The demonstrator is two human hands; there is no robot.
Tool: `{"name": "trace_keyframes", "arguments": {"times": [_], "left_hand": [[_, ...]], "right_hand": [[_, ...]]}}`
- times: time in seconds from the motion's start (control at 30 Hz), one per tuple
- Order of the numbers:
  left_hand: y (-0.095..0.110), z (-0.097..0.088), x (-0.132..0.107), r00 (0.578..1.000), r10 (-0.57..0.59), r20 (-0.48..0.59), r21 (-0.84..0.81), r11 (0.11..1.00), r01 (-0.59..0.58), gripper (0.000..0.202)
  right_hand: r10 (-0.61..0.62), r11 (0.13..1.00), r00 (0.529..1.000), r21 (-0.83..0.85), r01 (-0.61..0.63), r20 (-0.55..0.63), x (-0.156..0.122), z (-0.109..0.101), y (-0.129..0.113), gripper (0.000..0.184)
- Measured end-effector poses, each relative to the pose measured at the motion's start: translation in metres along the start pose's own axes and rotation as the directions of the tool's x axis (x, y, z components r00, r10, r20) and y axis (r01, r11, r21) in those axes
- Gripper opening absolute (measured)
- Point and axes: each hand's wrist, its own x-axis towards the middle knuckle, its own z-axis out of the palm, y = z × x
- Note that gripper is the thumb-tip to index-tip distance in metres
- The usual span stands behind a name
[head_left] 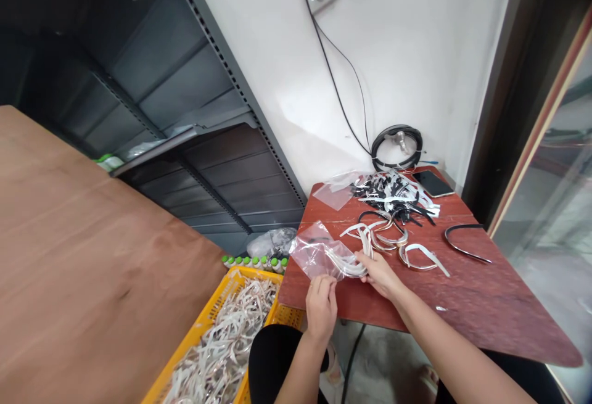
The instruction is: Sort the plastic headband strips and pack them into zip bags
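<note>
My left hand (320, 305) pinches the near edge of a clear plastic bag (319, 253) at the front left of the red table (485, 305). Inside the bag lies a white curved headband (345, 263); my right hand (379, 271) grips its end at the bag's mouth. Just beyond my right hand several loose white and metallic headbands (393, 240) lie on the table.
A pile of black and white pieces (398, 197), another clear bag (335, 193), a phone (432, 183), a black headband (462, 243) and a coiled cable (396, 145) sit farther back. A yellow crate (217, 305) of white headbands stands at lower left beside a brown tabletop (83, 256). Grey shelving (185, 114) stands behind.
</note>
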Motion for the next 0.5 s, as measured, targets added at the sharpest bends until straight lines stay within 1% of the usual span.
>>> {"name": "trace_keyframes", "arguments": {"times": [0.1,0.2,0.27,0.37,0.5], "left_hand": [[0.009,0.008,-0.001,0.993,-0.106,-0.044,-0.087,0.991,0.102,0.015],[0.016,0.016,0.001,0.972,-0.218,-0.087,-0.187,0.962,0.199,0.013],[0.018,0.019,0.004,0.953,-0.285,-0.103,-0.25,0.935,0.252,0.014],[0.016,0.018,0.009,0.926,-0.361,-0.112,-0.322,0.895,0.31,0.016],[0.017,0.013,0.012,0.907,-0.409,-0.101,-0.377,0.859,0.346,0.018]], "right_hand": [[-0.06,0.997,0.998,0.041,0.059,0.035,-0.002,0.004,0.001,0.037],[-0.102,0.994,0.986,0.049,0.096,0.129,-0.008,0.008,-0.001,0.045],[-0.121,0.993,0.972,0.038,0.116,0.202,-0.012,0.009,-0.003,0.048],[-0.148,0.988,0.946,-0.004,0.155,0.287,-0.015,0.009,-0.005,0.045],[-0.203,0.96,0.917,-0.113,0.255,0.342,-0.014,0.01,-0.004,0.036]]}}
